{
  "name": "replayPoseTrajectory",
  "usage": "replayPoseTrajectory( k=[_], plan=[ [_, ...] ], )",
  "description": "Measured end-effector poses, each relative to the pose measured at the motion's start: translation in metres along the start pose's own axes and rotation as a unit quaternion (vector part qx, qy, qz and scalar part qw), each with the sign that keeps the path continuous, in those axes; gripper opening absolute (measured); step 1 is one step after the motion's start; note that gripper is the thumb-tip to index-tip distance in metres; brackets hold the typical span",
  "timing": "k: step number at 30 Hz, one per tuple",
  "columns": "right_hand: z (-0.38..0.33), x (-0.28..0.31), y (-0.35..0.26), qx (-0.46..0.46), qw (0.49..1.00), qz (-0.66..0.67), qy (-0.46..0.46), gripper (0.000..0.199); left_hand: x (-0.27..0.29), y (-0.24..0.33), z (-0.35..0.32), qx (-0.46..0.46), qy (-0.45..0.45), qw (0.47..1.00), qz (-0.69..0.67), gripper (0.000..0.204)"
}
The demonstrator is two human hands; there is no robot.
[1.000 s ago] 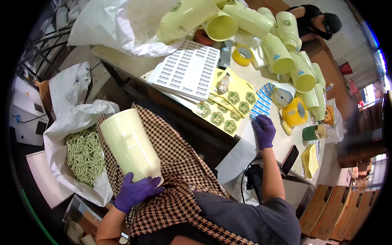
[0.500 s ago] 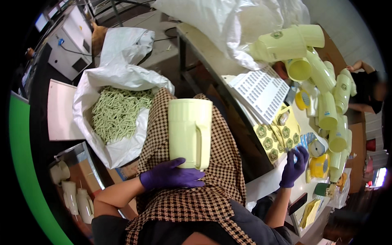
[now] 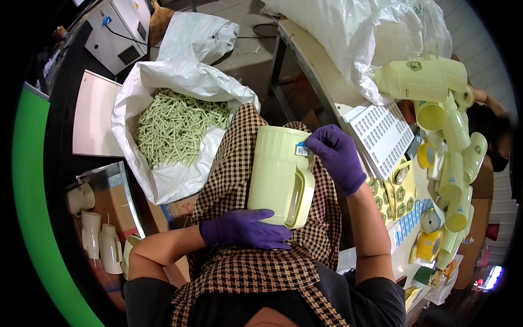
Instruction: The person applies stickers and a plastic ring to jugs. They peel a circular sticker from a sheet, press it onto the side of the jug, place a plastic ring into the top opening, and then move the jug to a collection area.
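Left hand (image 3: pixel 242 229) cups the jug (image 3: pixel 278 177) base at 6 o'clock, right hand (image 3: pixel 335 155) pinching a sticker (image 3: pixel 301 149) at the rim, 1 o'clock; loose one-hand support risks the jug tipping and the sticker landing crooked.

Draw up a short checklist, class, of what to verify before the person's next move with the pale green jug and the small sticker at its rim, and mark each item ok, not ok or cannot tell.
1. Jug supported: ok, the left hand cups its base on the checked apron.
2. Sticker at the rim above the handle: ok, the right hand pinches it there.
3. Sticker pressed flat: cannot tell, fingertips cover part of it.
4. Both hands gloved: ok, purple gloves.
5. Label sheets on the table within reach: ok, judged from how near the right hand is.
6. Jug empty: cannot tell, its inside is hidden.
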State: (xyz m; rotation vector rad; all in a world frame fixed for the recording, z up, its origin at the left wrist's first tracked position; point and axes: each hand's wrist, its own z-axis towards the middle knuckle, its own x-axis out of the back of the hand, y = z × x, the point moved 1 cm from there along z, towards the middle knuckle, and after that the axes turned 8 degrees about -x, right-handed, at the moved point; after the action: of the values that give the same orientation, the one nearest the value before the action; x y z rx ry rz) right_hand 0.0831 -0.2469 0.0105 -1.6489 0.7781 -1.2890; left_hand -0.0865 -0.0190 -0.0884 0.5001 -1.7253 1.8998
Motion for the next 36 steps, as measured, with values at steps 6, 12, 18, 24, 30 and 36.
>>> replayPoseTrajectory(
  k=[6,12,18,24,30,36],
  plan=[
    [0.009,-0.016,0.028,-0.008,0.984,0.059,0.165,0.051,0.012,-0.056,-0.006,0.048,0.057,0.936,-0.344,0.052],
    [-0.071,0.034,0.044,0.072,0.954,-0.049,0.289,0.03,0.052,-0.199,-0.045,0.592,0.268,0.41,-0.639,0.057],
    [-0.161,0.16,0.099,0.003,0.895,-0.171,0.412,0.028,-0.043,-0.218,-0.023,0.327,0.512,0.051,-0.793,0.023],
    [-0.114,0.219,0.142,-0.259,0.831,-0.265,0.415,0.083,-0.164,-0.146,-0.005,0.471,0.181,0.254,-0.825,0.023],
    [-0.089,0.217,0.169,-0.288,0.857,-0.254,0.344,0.065,-0.152,-0.221,0.004,0.497,0.167,0.594,-0.61,0.039],
    [-0.158,0.23,0.14,-0.035,0.846,-0.304,0.436,0.039,-0.112,-0.249,0.185,0.138,0.152,0.796,-0.57,0.067]
  ],
)
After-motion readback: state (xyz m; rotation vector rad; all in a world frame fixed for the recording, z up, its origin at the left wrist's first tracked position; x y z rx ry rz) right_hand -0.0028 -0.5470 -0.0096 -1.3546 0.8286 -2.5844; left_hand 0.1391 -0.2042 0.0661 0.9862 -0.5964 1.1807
